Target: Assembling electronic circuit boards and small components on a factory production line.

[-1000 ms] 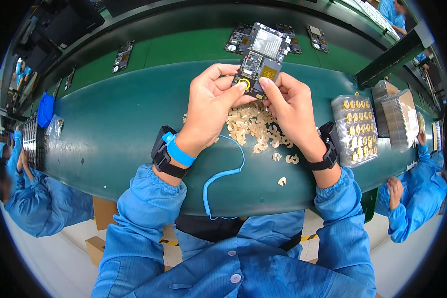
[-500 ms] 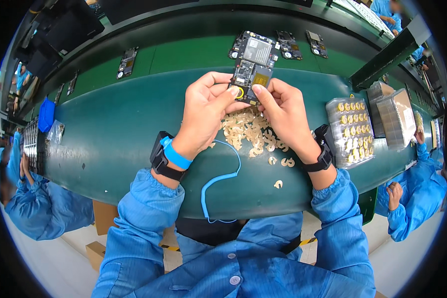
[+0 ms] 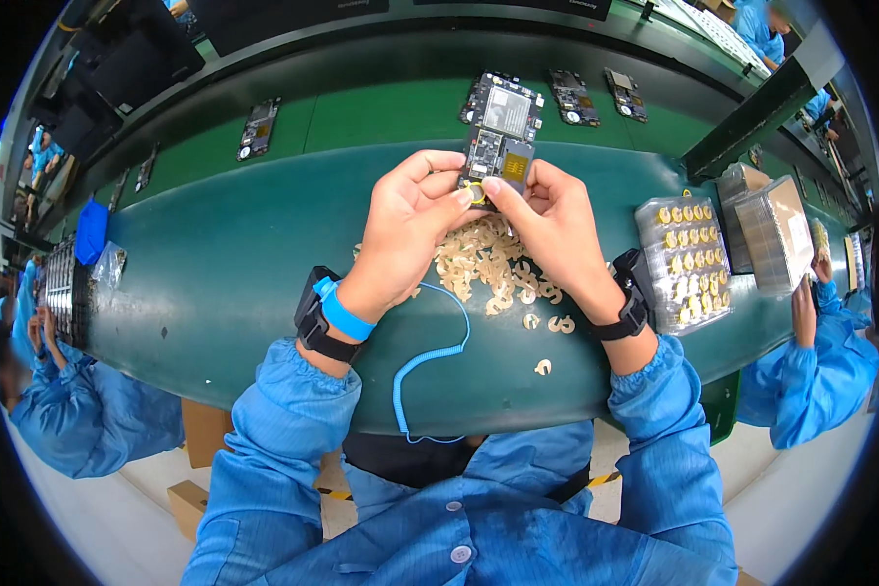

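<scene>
A black circuit board [image 3: 506, 113] with a silver shield and a gold-marked patch is held upright between my two hands. My left hand [image 3: 412, 217] grips its lower left corner, the thumb on a round coin cell [image 3: 476, 191] with a yellow rim. My right hand [image 3: 560, 223] pinches the lower right edge, its thumb lying across the board's lower part beside the coin cell. Fingers behind the board are partly hidden. Below the hands lies a heap of small cream C-shaped pieces [image 3: 479, 266] on the green mat [image 3: 234, 264].
On the right stands a clear tray [image 3: 666, 293] of yellow-rimmed coin cells, beside stacked clear trays [image 3: 774, 234]. More circuit boards [image 3: 259, 129] lie along the far green strip. A coiled blue cord [image 3: 398, 391] crosses the mat's front. Co-workers in blue sit at both sides.
My right thumb has shifted left across the board toward the coin cell. The board has dropped slightly in view. At the right, a co-worker's lower hand has risen toward the bench.
</scene>
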`<state>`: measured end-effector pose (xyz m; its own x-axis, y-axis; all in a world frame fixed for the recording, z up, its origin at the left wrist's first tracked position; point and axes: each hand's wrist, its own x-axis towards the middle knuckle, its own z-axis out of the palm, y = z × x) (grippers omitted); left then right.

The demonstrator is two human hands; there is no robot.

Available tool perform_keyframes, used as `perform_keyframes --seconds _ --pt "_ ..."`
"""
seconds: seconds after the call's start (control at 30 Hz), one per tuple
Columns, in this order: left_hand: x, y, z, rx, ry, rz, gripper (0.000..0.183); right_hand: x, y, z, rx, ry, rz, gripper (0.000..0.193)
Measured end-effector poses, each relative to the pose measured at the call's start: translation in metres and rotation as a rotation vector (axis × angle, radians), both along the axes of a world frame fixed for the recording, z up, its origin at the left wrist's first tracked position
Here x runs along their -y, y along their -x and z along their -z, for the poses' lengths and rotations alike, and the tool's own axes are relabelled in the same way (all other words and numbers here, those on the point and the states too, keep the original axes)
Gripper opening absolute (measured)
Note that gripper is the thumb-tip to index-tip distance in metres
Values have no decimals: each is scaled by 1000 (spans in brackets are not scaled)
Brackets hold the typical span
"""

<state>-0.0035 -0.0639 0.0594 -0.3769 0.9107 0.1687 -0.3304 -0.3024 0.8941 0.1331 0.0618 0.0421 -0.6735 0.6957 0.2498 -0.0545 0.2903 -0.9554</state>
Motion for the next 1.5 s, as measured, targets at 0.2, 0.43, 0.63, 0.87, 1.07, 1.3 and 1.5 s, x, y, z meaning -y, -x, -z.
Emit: perform_keyframes --seconds 0.2,0.43,0.63,0.87,1.07,1.3,1.5 --pt "-2 0 -2 -102 27 -3 30 4 0 -5 -85 73 -79 25" --pt "-1 0 1 -161 22 -40 27 5 0 -8 -102 124 -132 28" --pt "-1 -2 0 -216 28 -45 26 10 -3 -17 -113 176 -142 28" --pt "-1 -3 4 -208 38 -62 25 10 -1 -14 -104 151 -155 27" --pt "-3 -2 6 -230 43 -82 25 11 0 -12 -125 193 -145 27" --pt "-2 -1 4 -158 23 -34 29 6 1 -13 -146 212 -177 27" --pt "2 2 -5 12 31 21 34 6 -5 -19 -41 194 -139 27"
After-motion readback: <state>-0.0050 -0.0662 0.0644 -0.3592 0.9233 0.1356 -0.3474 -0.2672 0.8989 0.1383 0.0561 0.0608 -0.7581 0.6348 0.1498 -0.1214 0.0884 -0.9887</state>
